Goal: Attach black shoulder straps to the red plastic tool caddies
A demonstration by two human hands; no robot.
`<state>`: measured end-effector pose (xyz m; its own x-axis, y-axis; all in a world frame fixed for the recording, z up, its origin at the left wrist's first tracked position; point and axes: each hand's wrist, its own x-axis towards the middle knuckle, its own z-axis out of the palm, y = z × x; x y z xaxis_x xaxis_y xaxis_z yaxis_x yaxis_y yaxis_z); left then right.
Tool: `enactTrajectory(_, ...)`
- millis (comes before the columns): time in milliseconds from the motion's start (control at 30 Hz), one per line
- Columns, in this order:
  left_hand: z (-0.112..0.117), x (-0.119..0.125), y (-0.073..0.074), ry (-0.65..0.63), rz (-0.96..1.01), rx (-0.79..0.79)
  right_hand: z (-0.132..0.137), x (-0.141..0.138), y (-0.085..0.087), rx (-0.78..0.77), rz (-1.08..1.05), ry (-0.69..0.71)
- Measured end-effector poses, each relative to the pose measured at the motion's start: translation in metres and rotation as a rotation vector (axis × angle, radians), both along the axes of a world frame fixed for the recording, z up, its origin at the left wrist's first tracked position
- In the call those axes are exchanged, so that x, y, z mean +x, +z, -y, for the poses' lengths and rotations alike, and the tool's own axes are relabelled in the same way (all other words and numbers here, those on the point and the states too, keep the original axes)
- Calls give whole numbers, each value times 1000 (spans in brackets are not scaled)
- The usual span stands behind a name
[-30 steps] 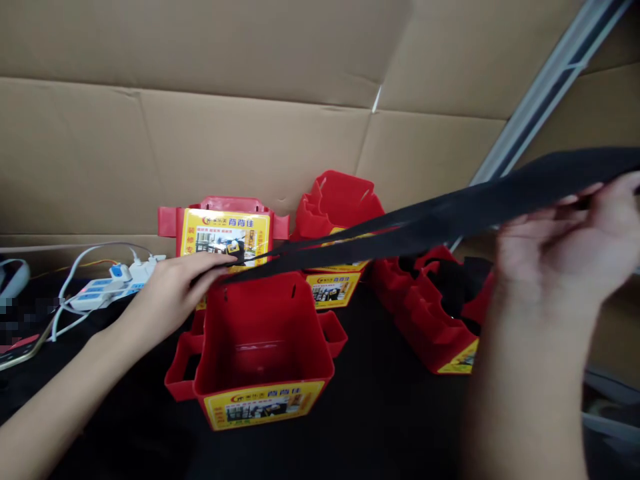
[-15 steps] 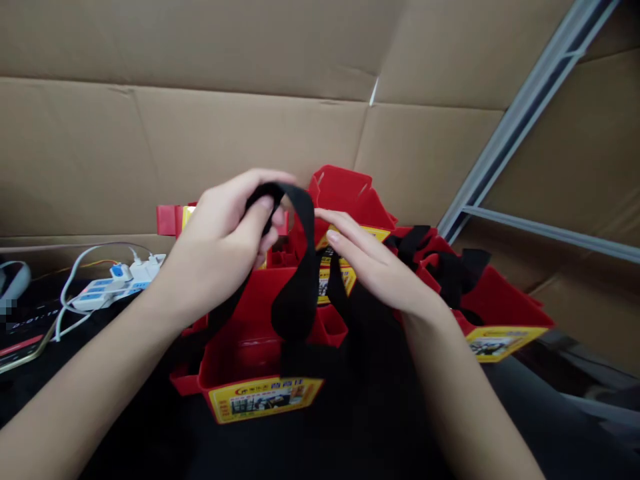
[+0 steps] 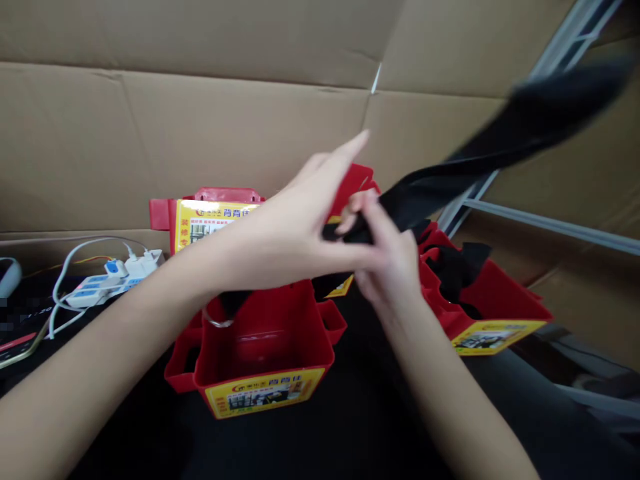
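Observation:
My right hand (image 3: 393, 260) is closed around a black strap (image 3: 450, 183), whose blurred long end swings up to the right. Across from it, my left hand (image 3: 300, 223) has its fingers stretched out and its thumb spread toward the right hand. A red plastic tool box (image 3: 265, 340) with a yellow printed label (image 3: 265, 393) sits below the hands. A metal ring (image 3: 219, 322) on a short black piece of webbing (image 3: 234, 303) shows at its rear left. The left forearm partly covers another labelled red box (image 3: 220, 195) behind.
More red boxes stand on the right (image 3: 510, 293) and at the back (image 3: 357, 177), with black straps among them. A white power strip (image 3: 100, 287) with plugs and cables lies on the left, near a phone (image 3: 23, 350). Cardboard (image 3: 225, 133) and a metal frame (image 3: 550, 230) stand behind.
The strap loop held in my left hand has left it; the strap is now in my right hand, its end flung up right. My left hand has moved right and opened.

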<state>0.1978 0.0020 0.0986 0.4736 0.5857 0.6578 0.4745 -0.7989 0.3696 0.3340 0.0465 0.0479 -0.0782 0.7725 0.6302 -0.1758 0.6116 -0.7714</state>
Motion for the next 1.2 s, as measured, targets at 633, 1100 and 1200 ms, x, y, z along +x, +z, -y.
enactTrajectory(633,21,0,-58,-65,232,-552,11,6,6,130,119,112)
enactTrajectory(1100,71,37,-96,76,-185,-527,-24,80,19,102,428,-529)
enactTrajectory(1200,75,55,-123,51,-644,-462,-22,91,27,-30,221,-517)
